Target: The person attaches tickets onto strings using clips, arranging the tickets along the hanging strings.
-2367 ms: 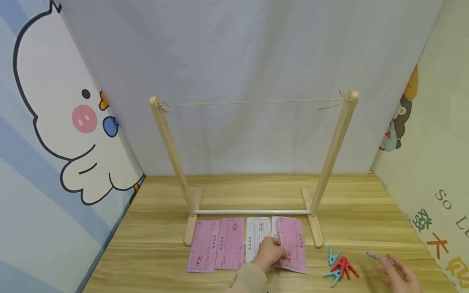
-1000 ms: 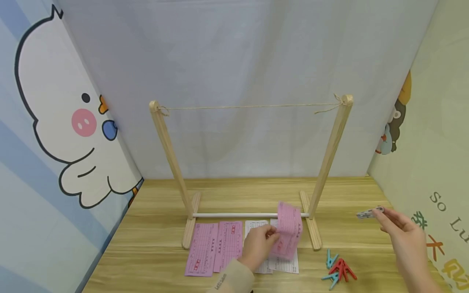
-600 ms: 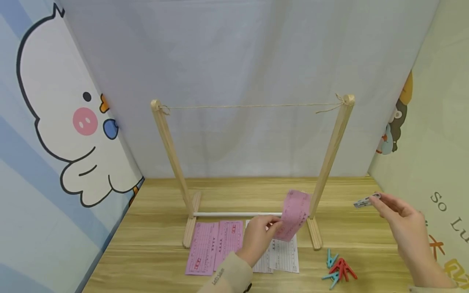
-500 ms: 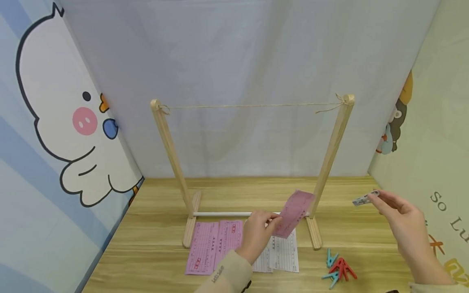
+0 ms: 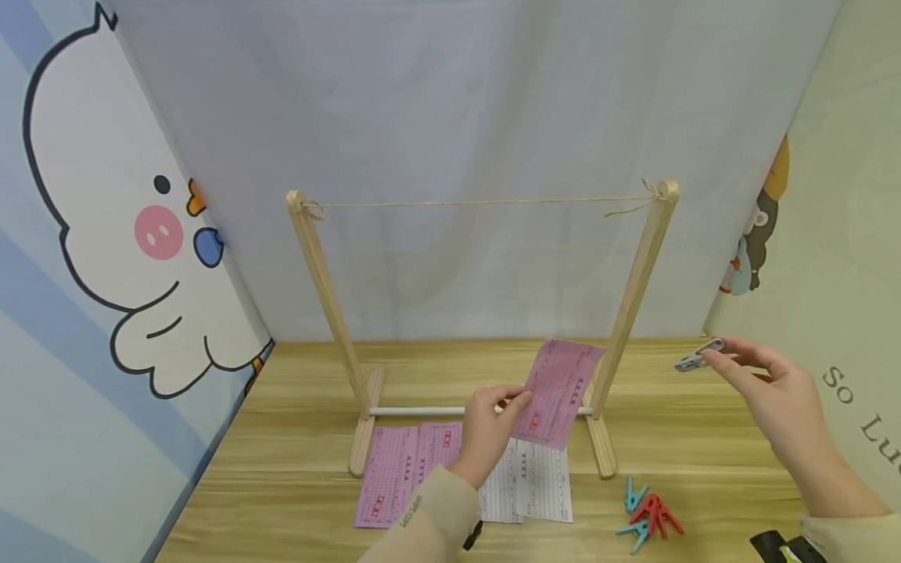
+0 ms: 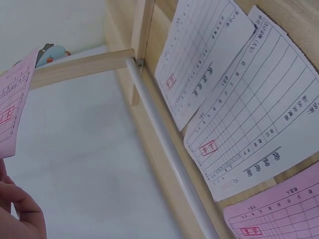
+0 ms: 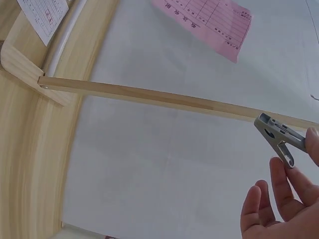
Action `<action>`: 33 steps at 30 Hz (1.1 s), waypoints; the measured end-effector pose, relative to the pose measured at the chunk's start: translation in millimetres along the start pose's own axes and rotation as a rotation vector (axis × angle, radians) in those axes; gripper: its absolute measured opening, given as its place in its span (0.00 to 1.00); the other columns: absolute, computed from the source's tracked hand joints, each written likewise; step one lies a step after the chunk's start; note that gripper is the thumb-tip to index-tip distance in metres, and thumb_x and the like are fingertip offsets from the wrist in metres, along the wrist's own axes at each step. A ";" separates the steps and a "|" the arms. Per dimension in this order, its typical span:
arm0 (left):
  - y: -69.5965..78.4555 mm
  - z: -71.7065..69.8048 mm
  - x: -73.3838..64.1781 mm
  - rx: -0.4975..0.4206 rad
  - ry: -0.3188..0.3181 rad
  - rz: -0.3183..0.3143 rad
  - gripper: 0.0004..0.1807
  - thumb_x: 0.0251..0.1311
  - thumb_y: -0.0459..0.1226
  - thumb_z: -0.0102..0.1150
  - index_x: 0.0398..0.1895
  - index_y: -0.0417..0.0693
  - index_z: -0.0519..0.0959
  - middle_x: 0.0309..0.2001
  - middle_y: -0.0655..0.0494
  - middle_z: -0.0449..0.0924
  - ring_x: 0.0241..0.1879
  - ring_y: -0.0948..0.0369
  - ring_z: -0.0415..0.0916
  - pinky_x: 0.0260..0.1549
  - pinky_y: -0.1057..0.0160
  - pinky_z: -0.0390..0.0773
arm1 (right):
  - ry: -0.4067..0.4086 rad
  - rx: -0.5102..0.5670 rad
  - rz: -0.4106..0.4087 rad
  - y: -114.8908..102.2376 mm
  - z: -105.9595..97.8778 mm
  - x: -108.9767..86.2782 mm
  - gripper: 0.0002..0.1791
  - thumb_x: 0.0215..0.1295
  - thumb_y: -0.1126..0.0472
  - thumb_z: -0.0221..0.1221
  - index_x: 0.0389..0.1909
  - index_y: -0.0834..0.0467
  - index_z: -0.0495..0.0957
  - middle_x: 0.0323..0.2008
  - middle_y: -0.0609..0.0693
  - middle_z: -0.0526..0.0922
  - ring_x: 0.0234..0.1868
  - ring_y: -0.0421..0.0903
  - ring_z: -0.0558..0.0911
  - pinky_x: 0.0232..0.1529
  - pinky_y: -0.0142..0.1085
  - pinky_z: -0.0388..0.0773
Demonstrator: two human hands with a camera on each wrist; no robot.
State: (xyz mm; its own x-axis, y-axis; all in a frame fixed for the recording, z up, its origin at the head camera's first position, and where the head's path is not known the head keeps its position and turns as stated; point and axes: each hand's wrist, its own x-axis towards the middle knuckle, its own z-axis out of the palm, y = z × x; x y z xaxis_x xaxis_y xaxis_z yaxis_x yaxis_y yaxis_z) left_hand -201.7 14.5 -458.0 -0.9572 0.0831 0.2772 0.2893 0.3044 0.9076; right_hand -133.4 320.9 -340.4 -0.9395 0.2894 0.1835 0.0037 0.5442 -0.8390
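Above the middle of the wooden table (image 5: pixel 267 469), the left hand (image 5: pixel 486 430) pinches a pink slip (image 5: pixel 559 391) by one side between thumb and fingers, holding it tilted and off the surface. Toward the table's right edge the right hand (image 5: pixel 777 391) is raised too, pinching a grey clothespin (image 5: pixel 699 356) between thumb and fingertips, well apart from that slip. From where I stand, the slip's upper corner crosses one post of the wooden frame (image 5: pixel 322 297), the post nearer the right edge. Twine (image 5: pixel 486 203) runs between the tops of the posts, and a white rod (image 5: pixel 415 411) joins them low down. Just before the rod, two flat pink slips (image 5: pixel 385 477) lie toward the table's left edge, beside two white slips (image 5: pixel 545 485), partly hidden. Between frame and right edge sit two blue clothespins (image 5: pixel 637 535) and some overlapping red clothespins (image 5: pixel 656 514), probably two.
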 end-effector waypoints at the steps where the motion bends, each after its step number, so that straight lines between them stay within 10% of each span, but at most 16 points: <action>1: 2.3 -0.6 0.8 -0.009 0.001 -0.004 0.10 0.62 0.43 0.65 0.39 0.48 0.88 0.36 0.57 0.84 0.36 0.69 0.72 0.37 0.70 0.73 | 0.000 -0.011 -0.029 -3.1 -1.2 1.4 0.12 0.69 0.47 0.59 0.51 0.36 0.79 0.37 0.21 0.74 0.36 0.29 0.72 0.29 0.31 0.66; 21: 51.3 -6.5 28.2 -0.123 0.004 0.071 0.11 0.62 0.43 0.66 0.40 0.47 0.88 0.35 0.54 0.86 0.36 0.69 0.71 0.40 0.66 0.71 | -0.025 -0.235 -0.392 -72.2 -19.6 27.0 0.19 0.69 0.56 0.61 0.56 0.59 0.79 0.41 0.15 0.70 0.41 0.22 0.68 0.37 0.17 0.64; 33: 75.4 -4.5 39.2 -0.173 0.006 0.081 0.11 0.63 0.43 0.65 0.40 0.45 0.87 0.34 0.52 0.85 0.35 0.68 0.71 0.38 0.69 0.68 | -0.054 -0.214 -0.450 -113.5 -30.5 44.8 0.12 0.65 0.58 0.66 0.45 0.59 0.85 0.38 0.18 0.77 0.28 0.35 0.72 0.25 0.28 0.65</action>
State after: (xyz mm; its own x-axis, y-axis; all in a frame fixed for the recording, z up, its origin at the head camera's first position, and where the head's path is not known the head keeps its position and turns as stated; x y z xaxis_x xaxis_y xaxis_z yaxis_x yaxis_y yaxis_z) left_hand -217.4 36.5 -377.3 -0.9308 0.0951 0.3528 0.3630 0.1293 0.9228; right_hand -165.5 296.0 -221.3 -0.8806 -0.0492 0.4713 -0.3409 0.7567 -0.5578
